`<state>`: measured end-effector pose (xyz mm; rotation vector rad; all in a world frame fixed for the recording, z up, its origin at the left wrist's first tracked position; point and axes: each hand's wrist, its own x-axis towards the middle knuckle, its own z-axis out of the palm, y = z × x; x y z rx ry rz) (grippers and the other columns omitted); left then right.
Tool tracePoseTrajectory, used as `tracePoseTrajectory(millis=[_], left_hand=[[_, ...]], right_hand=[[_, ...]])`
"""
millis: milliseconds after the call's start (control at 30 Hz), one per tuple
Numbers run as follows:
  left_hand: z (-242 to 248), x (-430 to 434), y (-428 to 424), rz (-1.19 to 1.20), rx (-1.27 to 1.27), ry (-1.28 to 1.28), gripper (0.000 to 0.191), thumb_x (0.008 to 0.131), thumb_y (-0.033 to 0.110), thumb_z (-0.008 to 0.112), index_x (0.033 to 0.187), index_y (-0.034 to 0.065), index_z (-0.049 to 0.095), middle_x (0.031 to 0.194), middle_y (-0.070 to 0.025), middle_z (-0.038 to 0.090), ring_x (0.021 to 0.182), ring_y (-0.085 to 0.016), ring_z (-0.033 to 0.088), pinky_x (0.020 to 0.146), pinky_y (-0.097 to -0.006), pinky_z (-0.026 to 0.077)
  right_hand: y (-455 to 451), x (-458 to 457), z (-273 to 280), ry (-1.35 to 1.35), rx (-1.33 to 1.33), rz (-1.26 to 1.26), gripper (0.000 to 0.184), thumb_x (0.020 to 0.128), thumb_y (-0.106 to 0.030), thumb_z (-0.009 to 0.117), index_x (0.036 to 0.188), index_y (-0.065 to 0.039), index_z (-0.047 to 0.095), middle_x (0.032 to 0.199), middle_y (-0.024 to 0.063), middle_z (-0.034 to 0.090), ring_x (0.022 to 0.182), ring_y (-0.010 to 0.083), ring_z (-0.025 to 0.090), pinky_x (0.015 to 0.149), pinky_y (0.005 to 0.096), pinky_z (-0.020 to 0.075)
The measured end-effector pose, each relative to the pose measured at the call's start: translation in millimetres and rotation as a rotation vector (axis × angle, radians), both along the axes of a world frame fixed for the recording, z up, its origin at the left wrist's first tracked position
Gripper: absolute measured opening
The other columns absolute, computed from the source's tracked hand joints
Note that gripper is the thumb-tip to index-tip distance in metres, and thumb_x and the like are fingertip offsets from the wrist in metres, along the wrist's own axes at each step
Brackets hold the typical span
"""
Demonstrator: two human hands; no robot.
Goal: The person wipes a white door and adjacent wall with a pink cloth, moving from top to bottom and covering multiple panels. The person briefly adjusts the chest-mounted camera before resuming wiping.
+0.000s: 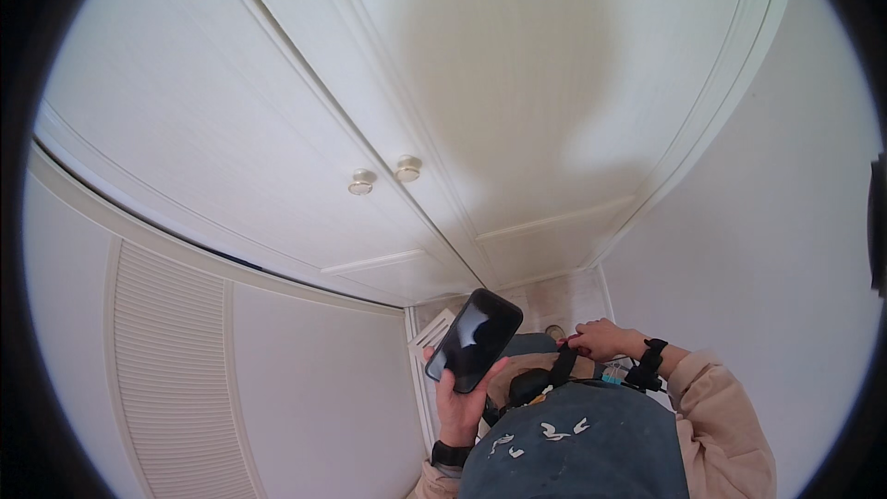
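My left hand holds a black smartphone with its dark, reflecting screen facing up, fingers along both long edges. My right hand is at the far side of my waist, its fingers closed around a small red or pink thing beside a black strap; the grip hides most of it. Both wrists wear black bands. A dark blue apron with worn white print covers my front, and a black pouch-like thing lies at the waist.
Tall white cupboard doors with two round knobs, a left knob and a right knob, stand closed before me. White walls flank both sides; a ribbed panel is at left. A white slatted thing is low beside the phone.
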<state>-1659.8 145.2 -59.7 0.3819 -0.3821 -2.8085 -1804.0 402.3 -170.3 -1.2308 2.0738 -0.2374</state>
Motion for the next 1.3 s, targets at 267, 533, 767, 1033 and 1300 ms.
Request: tracePoseTrajectory(millis=[267,533,767,1033,1300], left_hand=[[-18.1,-1.3,-4.8,0.024,-0.230,-0.167,0.057,0.090,0.017,0.059,0.137,0.0310,0.031,0.136,-0.0099,0.042,0.120,-0.036,0.049,0.085,-0.0633,0.049],[-7.8,-2.5,0.8,0.045,-0.271,-0.087,0.063,0.085,0.058,0.053,0.138,0.0283,0.036,0.140,-0.0077,0.043,0.122,-0.035,0.048,0.083,-0.0577,0.053],[-17.1,1.0,-16.0,-0.015,-0.216,-0.137,0.076,0.077,0.075,0.044,0.137,0.0297,0.034,0.140,-0.0113,0.042,0.121,-0.041,0.046,0.077,-0.0613,0.053],[18.8,24.2,-42.9,-0.397,-0.754,0.147,0.069,0.078,0.072,0.044,0.103,0.0078,0.040,0.116,-0.0269,0.049,0.101,-0.043,0.058,0.074,-0.0532,0.057],[67.5,6.9,-20.1,-0.835,-1.608,0.149,0.034,0.083,0.033,0.066,0.106,0.0097,0.058,0.116,-0.0077,0.059,0.091,-0.030,0.062,0.079,-0.0320,0.050]], right_hand=[[3.5,-3.3,1.9,-0.021,0.009,-0.019,0.024,0.078,-0.019,0.061,0.101,-0.018,0.059,0.098,0.0132,0.055,0.091,0.0332,0.058,0.073,0.0460,0.0465],[3.9,8.3,7.5,-0.017,0.013,-0.047,0.025,0.078,-0.019,0.061,0.102,-0.019,0.058,0.099,0.0133,0.055,0.092,0.0332,0.058,0.073,0.0460,0.0465],[-4.6,11.7,7.9,-0.081,0.059,-0.031,0.023,0.079,-0.020,0.060,0.102,-0.019,0.058,0.098,0.0133,0.055,0.091,0.0334,0.058,0.073,0.0460,0.0466],[4.6,0.6,9.9,-0.023,0.014,-0.068,0.037,0.078,-0.017,0.060,0.115,-0.021,0.059,0.108,0.0092,0.059,0.099,0.0299,0.058,0.075,0.0448,0.0490],[3.9,-8.3,9.1,-0.030,0.036,0.013,0.037,0.073,-0.017,0.063,0.110,-0.019,0.060,0.111,0.0074,0.059,0.101,0.0295,0.058,0.077,0.0443,0.0494]])
